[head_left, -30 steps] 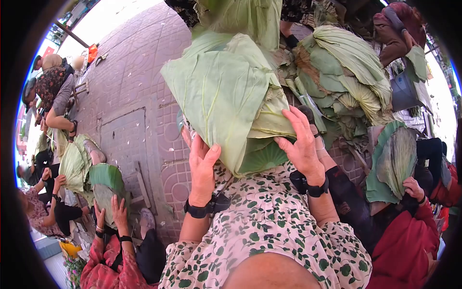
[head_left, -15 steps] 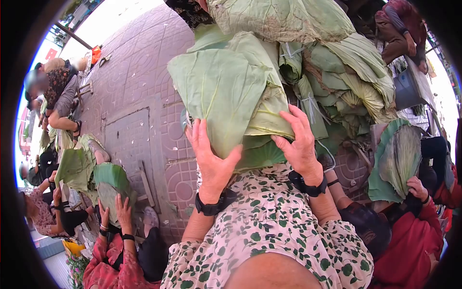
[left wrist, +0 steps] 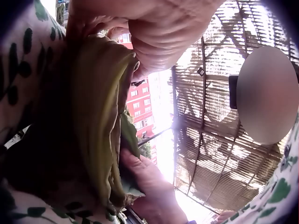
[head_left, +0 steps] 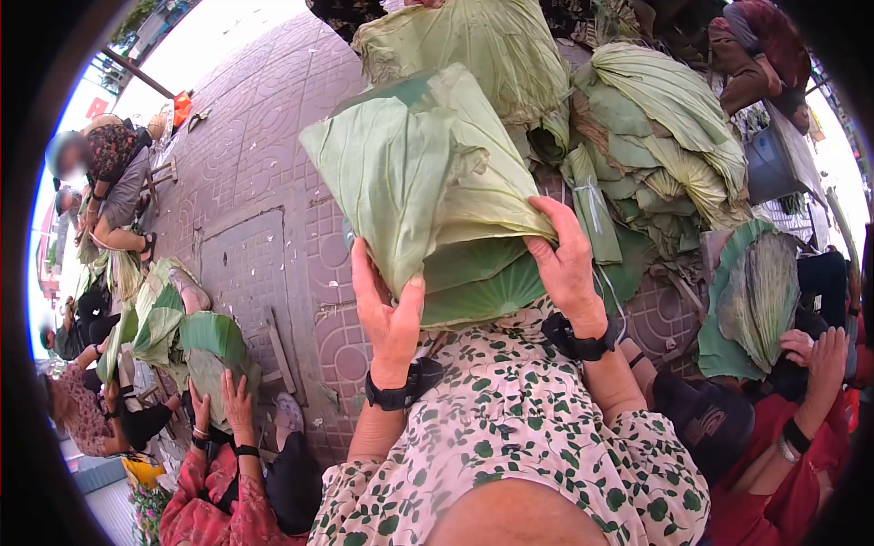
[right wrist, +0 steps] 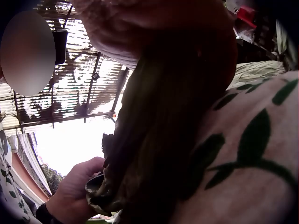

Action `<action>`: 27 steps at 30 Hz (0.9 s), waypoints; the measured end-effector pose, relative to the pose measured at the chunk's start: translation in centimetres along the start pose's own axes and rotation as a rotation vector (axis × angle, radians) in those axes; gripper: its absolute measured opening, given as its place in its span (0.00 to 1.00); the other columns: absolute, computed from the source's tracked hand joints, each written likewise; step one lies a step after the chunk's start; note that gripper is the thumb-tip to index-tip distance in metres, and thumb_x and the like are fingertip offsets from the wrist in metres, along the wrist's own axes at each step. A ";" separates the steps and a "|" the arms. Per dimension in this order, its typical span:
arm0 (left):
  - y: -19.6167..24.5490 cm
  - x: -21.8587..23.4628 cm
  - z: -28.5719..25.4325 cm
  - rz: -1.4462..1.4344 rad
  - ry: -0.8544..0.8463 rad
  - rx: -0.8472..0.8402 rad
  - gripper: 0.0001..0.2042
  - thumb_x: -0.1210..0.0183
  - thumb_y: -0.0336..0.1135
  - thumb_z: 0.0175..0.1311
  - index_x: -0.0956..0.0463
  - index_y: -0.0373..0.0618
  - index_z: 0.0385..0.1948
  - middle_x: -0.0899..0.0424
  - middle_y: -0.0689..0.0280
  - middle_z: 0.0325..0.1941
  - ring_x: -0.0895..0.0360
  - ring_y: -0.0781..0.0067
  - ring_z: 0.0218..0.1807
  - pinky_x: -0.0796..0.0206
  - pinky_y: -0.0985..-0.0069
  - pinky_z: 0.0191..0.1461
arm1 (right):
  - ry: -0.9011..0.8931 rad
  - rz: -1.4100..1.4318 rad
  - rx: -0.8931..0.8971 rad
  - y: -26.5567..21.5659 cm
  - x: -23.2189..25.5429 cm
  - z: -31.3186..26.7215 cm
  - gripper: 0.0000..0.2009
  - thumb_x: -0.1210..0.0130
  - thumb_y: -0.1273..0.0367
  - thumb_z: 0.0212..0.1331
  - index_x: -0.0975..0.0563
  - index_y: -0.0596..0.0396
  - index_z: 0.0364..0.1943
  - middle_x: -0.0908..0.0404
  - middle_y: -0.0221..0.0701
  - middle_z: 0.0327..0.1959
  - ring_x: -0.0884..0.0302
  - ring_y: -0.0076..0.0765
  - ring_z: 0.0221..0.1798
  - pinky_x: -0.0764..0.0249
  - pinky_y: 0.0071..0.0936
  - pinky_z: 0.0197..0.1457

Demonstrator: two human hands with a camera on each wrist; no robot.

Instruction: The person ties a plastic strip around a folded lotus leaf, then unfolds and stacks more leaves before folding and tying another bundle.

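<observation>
A folded bundle of pale green lotus leaves [head_left: 387,182] lies in front of the wearer's lap, a darker green leaf [head_left: 482,284] showing under its near edge. My left hand [head_left: 390,314] holds the near left corner, thumb on top and fingers along the outer side. On the right edge, my right hand [head_left: 569,270] pinches the leaves between thumb and fingers. The left wrist view shows the layered leaf edge [left wrist: 105,121] below the left palm, with the right hand [left wrist: 154,191] beyond. Leaves [right wrist: 154,121] appear dark under the right palm.
A large leaf pile [head_left: 655,136] stands at right, with a tied leaf roll [head_left: 592,196] beside it. Another person's leaf bundle [head_left: 473,59] is just ahead. Seated people with leaves flank both sides. Patterned paving [head_left: 264,118] and a wooden stool [head_left: 280,350] lie left.
The left hand reached forward and inward, then drew back to the near left corner. The top leaf's flap has shifted left, exposing more folded leaf. The bundle opposite swung right and back.
</observation>
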State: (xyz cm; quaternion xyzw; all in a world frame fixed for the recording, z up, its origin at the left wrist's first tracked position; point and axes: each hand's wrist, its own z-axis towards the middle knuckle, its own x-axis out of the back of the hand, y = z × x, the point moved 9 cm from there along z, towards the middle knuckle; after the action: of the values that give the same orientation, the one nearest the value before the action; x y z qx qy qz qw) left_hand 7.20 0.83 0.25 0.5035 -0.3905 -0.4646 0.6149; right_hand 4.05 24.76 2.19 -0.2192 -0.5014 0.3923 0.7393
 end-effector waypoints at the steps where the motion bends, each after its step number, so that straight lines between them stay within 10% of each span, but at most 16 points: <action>1: 0.2 0.1 0.0 0.000 0.000 0.001 0.36 0.46 0.23 0.53 0.55 0.32 0.64 0.45 0.50 0.66 0.44 0.62 0.66 0.52 0.70 0.67 | 0.005 0.202 -0.188 1.8 -0.1 -0.2 0.20 0.45 0.70 0.56 0.32 0.58 0.54 0.31 0.42 0.54 0.32 0.40 0.56 0.35 0.30 0.57; 6: -0.9 1.7 -0.2 -0.350 0.117 0.116 0.32 0.54 0.24 0.54 0.53 0.33 0.64 0.39 0.55 0.63 0.39 0.65 0.62 0.49 0.71 0.65 | 0.254 1.088 -0.464 4.9 -0.8 -1.4 0.18 0.50 0.64 0.63 0.32 0.57 0.54 0.27 0.28 0.51 0.29 0.24 0.50 0.31 0.25 0.52; 10: -2.9 3.4 -0.2 -0.624 0.199 0.242 0.28 0.56 0.22 0.51 0.44 0.37 0.60 0.33 0.61 0.57 0.35 0.68 0.59 0.44 0.70 0.62 | 0.242 1.254 -0.653 5.4 -2.1 -2.6 0.18 0.50 0.66 0.63 0.33 0.58 0.55 0.27 0.30 0.52 0.29 0.28 0.52 0.31 0.26 0.53; 27: -5.0 2.4 -1.3 -0.740 0.165 0.508 0.12 0.47 0.27 0.58 0.27 0.36 0.44 0.23 0.62 0.46 0.26 0.68 0.48 0.37 0.70 0.55 | -0.020 0.425 -0.351 0.9 -1.2 -1.2 0.31 0.39 0.66 0.52 0.38 0.61 0.59 0.29 0.38 0.54 0.32 0.35 0.55 0.37 0.29 0.59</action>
State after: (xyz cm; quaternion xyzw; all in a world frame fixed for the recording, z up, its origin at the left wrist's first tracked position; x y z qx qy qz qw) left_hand 8.19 -1.50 -4.83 0.7793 -0.2357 -0.5010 0.2935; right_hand 4.61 24.41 0.32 -0.4403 -0.5116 0.4479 0.5864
